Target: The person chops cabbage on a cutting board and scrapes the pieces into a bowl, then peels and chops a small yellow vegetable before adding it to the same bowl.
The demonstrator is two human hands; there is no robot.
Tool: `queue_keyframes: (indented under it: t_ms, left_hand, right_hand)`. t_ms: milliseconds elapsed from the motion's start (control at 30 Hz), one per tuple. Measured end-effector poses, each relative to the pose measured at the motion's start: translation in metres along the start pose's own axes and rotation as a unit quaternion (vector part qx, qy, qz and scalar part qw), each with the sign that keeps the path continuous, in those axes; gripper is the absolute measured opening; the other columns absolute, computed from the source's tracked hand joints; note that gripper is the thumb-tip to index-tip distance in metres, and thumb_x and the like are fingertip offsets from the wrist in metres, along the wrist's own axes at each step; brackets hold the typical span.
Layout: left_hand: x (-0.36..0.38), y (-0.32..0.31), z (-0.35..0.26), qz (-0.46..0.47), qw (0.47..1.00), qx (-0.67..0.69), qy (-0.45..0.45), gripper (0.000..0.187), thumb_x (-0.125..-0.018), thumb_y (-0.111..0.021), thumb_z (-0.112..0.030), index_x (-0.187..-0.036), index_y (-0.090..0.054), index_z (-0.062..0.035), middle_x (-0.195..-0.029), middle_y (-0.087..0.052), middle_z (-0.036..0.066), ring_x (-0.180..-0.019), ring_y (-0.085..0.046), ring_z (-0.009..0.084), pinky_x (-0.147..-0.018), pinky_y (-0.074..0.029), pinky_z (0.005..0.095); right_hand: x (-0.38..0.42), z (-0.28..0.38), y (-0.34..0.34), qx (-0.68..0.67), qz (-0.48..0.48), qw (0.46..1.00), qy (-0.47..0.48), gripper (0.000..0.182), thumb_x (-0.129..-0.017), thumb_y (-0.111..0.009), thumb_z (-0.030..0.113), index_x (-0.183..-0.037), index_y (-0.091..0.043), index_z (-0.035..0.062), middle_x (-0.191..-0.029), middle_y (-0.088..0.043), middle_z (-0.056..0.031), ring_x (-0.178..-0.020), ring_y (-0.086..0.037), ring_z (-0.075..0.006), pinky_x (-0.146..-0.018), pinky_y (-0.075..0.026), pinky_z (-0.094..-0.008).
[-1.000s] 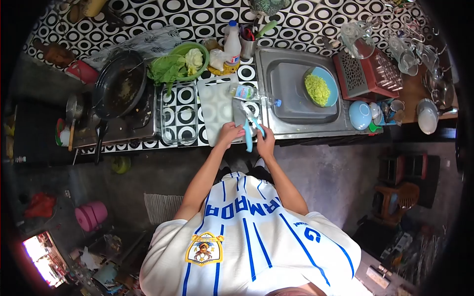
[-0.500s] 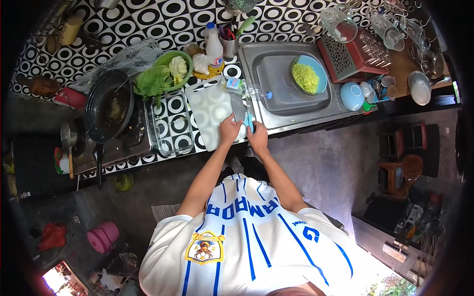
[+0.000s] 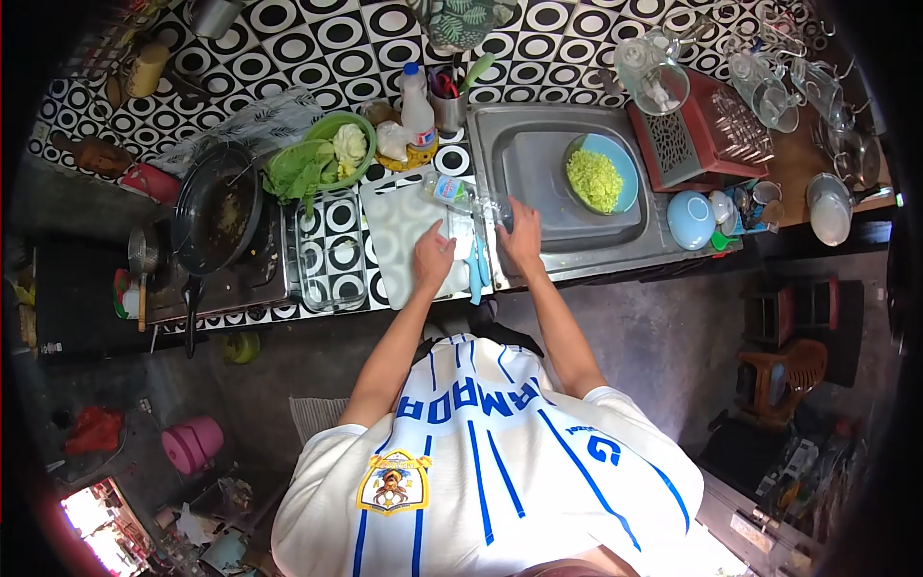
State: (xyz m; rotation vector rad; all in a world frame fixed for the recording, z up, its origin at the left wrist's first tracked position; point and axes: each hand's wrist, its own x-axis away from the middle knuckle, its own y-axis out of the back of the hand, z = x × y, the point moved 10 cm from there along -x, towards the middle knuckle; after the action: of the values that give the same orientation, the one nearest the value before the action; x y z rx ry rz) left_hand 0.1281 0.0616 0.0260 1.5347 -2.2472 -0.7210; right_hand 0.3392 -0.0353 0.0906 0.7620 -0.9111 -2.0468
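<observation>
My right hand (image 3: pixel 522 236) is closed around the cap end of a clear plastic bottle (image 3: pixel 450 190), which lies on its side across the top right of the white cutting board (image 3: pixel 389 226). The fingers hide the cap. Over the right part of the board is my left hand (image 3: pixel 435 258), empty, its index finger stretched out. Between my hands a knife with a light blue handle (image 3: pixel 476 274) lies at the board's right edge, its handle toward me. To the right, a blue bowl (image 3: pixel 630 197) of chopped green vegetable (image 3: pixel 596 181) stands in the sink (image 3: pixel 538 216).
Left of the board are a glass dish (image 3: pixel 332 255), a green basin (image 3: pixel 361 135) with leafy greens and a black wok (image 3: pixel 216 207) on the stove. A white bottle (image 3: pixel 416 111) stands behind. A red rack (image 3: pixel 678 139) and a light blue bowl (image 3: pixel 690 219) are right of the sink.
My right hand has left the knife handle and moved up right to the bottle's cap end. My left hand has drawn back from the knife, leaving it lying, handle nearer the front edge.
</observation>
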Motion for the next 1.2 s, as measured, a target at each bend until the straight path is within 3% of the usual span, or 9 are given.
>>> queue_keyframes:
  t_ms: [133,167,300,433,567,700,900,967,1200]
  left_hand:
    - [-0.04,0.008,-0.032,-0.067,0.991,-0.071,-0.092,0.076,-0.075,-0.078,-0.011,-0.144,-0.049,-0.0098,-0.119,-0.054,0.015,-0.11,-0.056,0.0327,-0.097,-0.046,0.0405]
    - [-0.052,0.002,-0.03,-0.04,0.995,-0.067,-0.068,0.08,-0.074,-0.079,-0.011,-0.147,-0.045,-0.0113,-0.129,-0.048,0.015,-0.117,-0.051,0.0344,-0.102,-0.044,0.0413]
    - [-0.083,-0.007,-0.046,-0.054,0.995,-0.032,-0.082,0.077,-0.076,-0.079,-0.013,-0.145,-0.047,-0.0088,-0.125,-0.052,0.017,-0.118,-0.052,0.0357,-0.103,-0.043,0.0408]
    - [-0.123,-0.023,-0.058,-0.052,0.992,-0.059,-0.094,0.071,-0.082,-0.077,-0.02,-0.143,-0.047,0.0007,-0.115,-0.059,0.019,-0.104,-0.06,0.0328,-0.096,-0.048,0.0383]
    - [-0.161,-0.029,-0.061,-0.032,0.998,0.044,-0.032,0.07,-0.081,-0.076,-0.018,-0.141,-0.047,0.0039,-0.121,-0.062,0.022,-0.105,-0.063,0.0365,-0.094,-0.051,0.0407]
    - [-0.188,-0.035,-0.048,-0.059,0.993,0.068,-0.083,0.075,-0.079,-0.075,-0.015,-0.143,-0.044,0.0064,-0.122,-0.063,0.027,-0.11,-0.064,0.0354,-0.095,-0.051,0.0398]
    - [-0.183,-0.032,-0.039,0.0,0.998,0.058,-0.004,0.079,-0.077,-0.076,-0.015,-0.145,-0.041,0.0061,-0.121,-0.063,0.024,-0.107,-0.066,0.0326,-0.094,-0.052,0.04]
    - [-0.178,-0.027,-0.041,-0.018,0.993,0.106,-0.04,0.08,-0.077,-0.077,-0.016,-0.146,-0.04,0.0051,-0.12,-0.064,0.024,-0.107,-0.065,0.0315,-0.094,-0.052,0.0393]
    - [-0.14,-0.018,-0.002,-0.022,0.997,0.077,0.001,0.081,-0.078,-0.078,-0.018,-0.147,-0.041,0.0026,-0.12,-0.064,0.023,-0.112,-0.063,0.0311,-0.096,-0.05,0.0379]
  right_hand:
    - [-0.024,-0.017,-0.005,-0.122,0.032,0.992,-0.001,0.052,-0.073,-0.082,0.013,-0.121,-0.066,0.0005,-0.105,-0.07,-0.0203,-0.092,-0.065,-0.0379,-0.086,-0.052,-0.0426]
    - [-0.028,-0.01,0.008,-0.132,-0.013,0.99,0.048,0.045,-0.073,-0.084,0.018,-0.112,-0.071,-0.0009,-0.097,-0.072,-0.0197,-0.076,-0.068,-0.0315,-0.075,-0.054,-0.0384]
    - [-0.058,0.021,0.043,-0.183,0.01,0.983,-0.01,0.043,-0.073,-0.086,0.023,-0.108,-0.073,0.0002,-0.091,-0.071,-0.0159,-0.068,-0.064,-0.0208,-0.064,-0.053,-0.0316]
    - [-0.114,0.048,0.052,-0.205,-0.027,0.978,0.042,0.04,-0.074,-0.085,0.02,-0.106,-0.073,-0.0009,-0.087,-0.068,-0.0143,-0.071,-0.065,-0.0227,-0.063,-0.053,-0.0318]
    - [-0.179,0.07,0.035,-0.209,-0.07,0.968,0.123,0.038,-0.074,-0.084,0.018,-0.103,-0.073,-0.0022,-0.088,-0.067,-0.0147,-0.076,-0.066,-0.0239,-0.063,-0.054,-0.0323]
    - [-0.218,0.09,0.02,-0.202,-0.072,0.967,0.138,0.041,-0.072,-0.085,0.022,-0.103,-0.072,-0.0026,-0.09,-0.067,-0.0178,-0.081,-0.067,-0.0289,-0.068,-0.053,-0.0371]
    - [-0.229,0.108,0.003,-0.243,-0.065,0.959,0.131,0.047,-0.07,-0.086,0.024,-0.104,-0.071,-0.0044,-0.093,-0.067,-0.0204,-0.086,-0.064,-0.0348,-0.078,-0.051,-0.0423]
    - [-0.227,0.108,-0.002,-0.25,-0.069,0.956,0.135,0.048,-0.069,-0.086,0.024,-0.104,-0.07,-0.0049,-0.095,-0.067,-0.0212,-0.085,-0.064,-0.0355,-0.078,-0.051,-0.0425]
    - [-0.208,0.1,0.001,-0.266,-0.093,0.952,0.121,0.061,-0.068,-0.088,0.026,-0.117,-0.067,-0.0041,-0.097,-0.068,-0.0205,-0.085,-0.065,-0.0336,-0.077,-0.052,-0.0404]
